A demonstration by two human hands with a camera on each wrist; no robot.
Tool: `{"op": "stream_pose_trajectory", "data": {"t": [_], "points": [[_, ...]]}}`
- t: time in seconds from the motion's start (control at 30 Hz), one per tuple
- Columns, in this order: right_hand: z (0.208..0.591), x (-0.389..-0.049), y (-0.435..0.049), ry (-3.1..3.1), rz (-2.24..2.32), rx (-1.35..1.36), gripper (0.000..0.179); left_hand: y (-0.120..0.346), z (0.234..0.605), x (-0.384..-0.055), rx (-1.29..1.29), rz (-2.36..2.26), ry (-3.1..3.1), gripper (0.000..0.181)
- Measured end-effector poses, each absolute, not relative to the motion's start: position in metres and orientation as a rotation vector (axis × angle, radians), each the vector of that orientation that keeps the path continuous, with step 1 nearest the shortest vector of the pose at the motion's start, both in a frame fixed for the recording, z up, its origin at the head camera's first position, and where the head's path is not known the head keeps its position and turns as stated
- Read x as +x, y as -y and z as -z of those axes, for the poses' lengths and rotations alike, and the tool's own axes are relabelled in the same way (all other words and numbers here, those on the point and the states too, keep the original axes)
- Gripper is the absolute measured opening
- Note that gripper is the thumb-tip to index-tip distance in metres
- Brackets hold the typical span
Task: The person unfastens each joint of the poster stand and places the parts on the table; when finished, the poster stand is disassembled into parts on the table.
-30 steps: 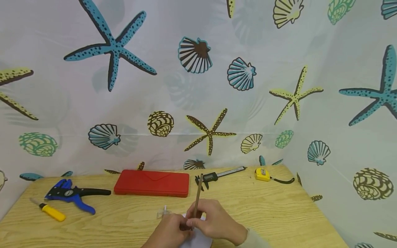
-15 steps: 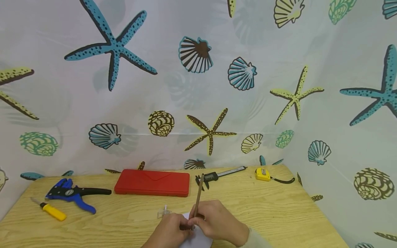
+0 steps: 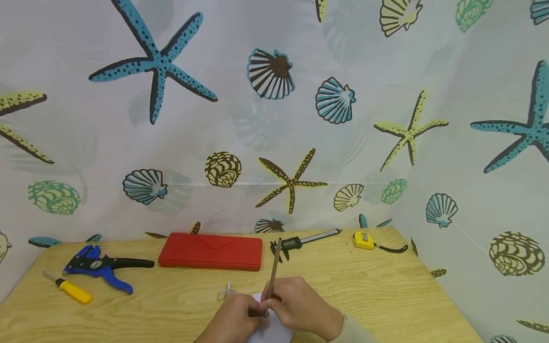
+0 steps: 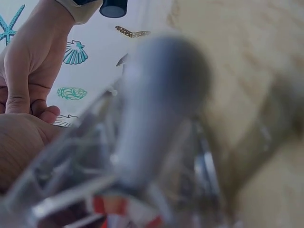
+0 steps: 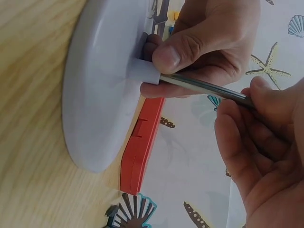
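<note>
Pale wood-grain covers the table (image 3: 377,295); white cloth (image 3: 326,157) printed with shells and starfish hangs behind and at right. Along the back I log a red case (image 3: 210,251), caliper (image 3: 300,240) and yellow tape measure (image 3: 363,240); at left, a blue wire stripper (image 3: 100,274) and yellow-handled knife (image 3: 74,290).

Near edge: the person's right hand (image 3: 298,307) pinches a metal rod (image 3: 274,269); the left hand (image 3: 235,318) pinches the white collar (image 5: 142,71) on a rounded white base (image 5: 97,90), the rod meeting the collar.

Versus one second ago: same two pinches, rod slanted alike, tools unmoved.

Hard to read: head view cuts off the base's near side; the rod's end inside the collar is hidden; a blurred grey knob (image 4: 166,85) fills my left wrist view.
</note>
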State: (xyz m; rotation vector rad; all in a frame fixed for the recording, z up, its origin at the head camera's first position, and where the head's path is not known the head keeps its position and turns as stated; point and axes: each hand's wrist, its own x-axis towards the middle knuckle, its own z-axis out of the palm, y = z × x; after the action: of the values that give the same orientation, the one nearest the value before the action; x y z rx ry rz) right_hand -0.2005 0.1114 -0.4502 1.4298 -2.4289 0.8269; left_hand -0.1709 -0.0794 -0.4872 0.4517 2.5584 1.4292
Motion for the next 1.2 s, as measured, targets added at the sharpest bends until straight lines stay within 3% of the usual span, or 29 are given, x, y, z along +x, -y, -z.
{"op": "stream_pose_trajectory", "data": {"t": [1.2], "points": [[0.4459, -0.1989, -0.1121, 2.407, -0.813, 1.453, 0.006, 0.0781, 0.4853, -0.1715, 0.397, -1.41, -2.53, 0.006]]}}
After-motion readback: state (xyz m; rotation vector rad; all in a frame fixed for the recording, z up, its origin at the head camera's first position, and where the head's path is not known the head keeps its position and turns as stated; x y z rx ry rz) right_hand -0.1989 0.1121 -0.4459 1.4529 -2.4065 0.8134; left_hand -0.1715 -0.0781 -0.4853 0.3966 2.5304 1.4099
